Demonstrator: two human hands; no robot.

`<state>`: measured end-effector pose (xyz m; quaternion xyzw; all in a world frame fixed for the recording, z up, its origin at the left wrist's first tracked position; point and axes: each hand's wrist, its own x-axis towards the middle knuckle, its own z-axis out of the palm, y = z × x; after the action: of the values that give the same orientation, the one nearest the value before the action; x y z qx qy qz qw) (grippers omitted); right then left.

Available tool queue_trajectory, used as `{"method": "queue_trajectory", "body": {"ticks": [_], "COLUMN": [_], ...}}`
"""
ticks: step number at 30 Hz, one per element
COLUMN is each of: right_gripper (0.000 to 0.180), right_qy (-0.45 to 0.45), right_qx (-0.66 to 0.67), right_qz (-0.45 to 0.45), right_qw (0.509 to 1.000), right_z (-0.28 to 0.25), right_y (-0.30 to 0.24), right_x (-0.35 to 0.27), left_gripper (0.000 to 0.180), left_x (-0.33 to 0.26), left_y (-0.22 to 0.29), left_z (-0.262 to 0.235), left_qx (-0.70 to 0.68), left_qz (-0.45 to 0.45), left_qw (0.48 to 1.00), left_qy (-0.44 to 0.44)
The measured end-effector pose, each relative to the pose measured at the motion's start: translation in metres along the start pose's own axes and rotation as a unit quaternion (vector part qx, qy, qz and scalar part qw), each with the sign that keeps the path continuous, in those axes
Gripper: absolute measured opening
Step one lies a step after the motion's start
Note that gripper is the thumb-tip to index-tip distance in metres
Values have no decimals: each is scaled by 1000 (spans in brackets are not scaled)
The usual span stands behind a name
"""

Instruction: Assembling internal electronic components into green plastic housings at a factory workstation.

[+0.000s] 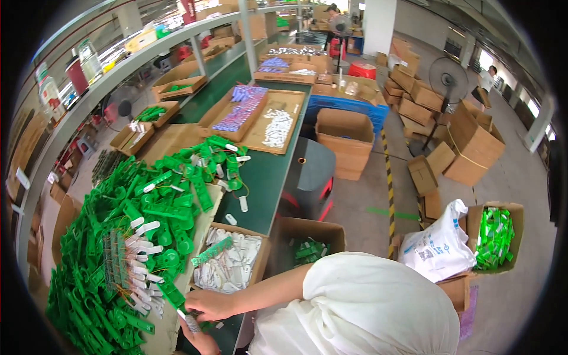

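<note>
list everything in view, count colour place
green elongated part: one, green, at both hands
green plastic parts: many, green, heaped left
wired white pieces: many, white, on heap
white parts: many, white, carton near right hand
worktable: one, green, centre
purple parts: many, purple, far tray
cardboard boxes: many, brown, throughout
pedestal fans: at least two, dark, aisle
white sack: one, white, lower right
bright-green pieces: many, green, carton beside sack
people: at least two, mixed clothing, background
white sleeve: one, white, lower centre
right hand: one, bare, lower left
left hand: one, bare, bottom edge

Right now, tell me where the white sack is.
In the head view, the white sack is at the right, just left of the open carton of green pieces.
</note>
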<state>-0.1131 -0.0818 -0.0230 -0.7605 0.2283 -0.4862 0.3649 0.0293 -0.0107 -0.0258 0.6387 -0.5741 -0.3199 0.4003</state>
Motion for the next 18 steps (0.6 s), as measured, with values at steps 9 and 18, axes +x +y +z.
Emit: {"method": "queue_trajectory", "body": {"ticks": [9, 18], "right_gripper": [33, 25], "right_qy": [16, 31], "right_qx": [-89, 189], "right_qz": [2, 248], "right_qw": [996, 950], "right_z": [4, -29], "right_y": [18, 26], "right_x": [28, 45], "left_gripper": [51, 44], "left_x": [31, 53], "left_y": [33, -1], "left_z": [4, 6], "left_qx": [44, 51], "left_qz": [33, 76], "left_qw": [995, 994], "left_qy": [84, 54]}}
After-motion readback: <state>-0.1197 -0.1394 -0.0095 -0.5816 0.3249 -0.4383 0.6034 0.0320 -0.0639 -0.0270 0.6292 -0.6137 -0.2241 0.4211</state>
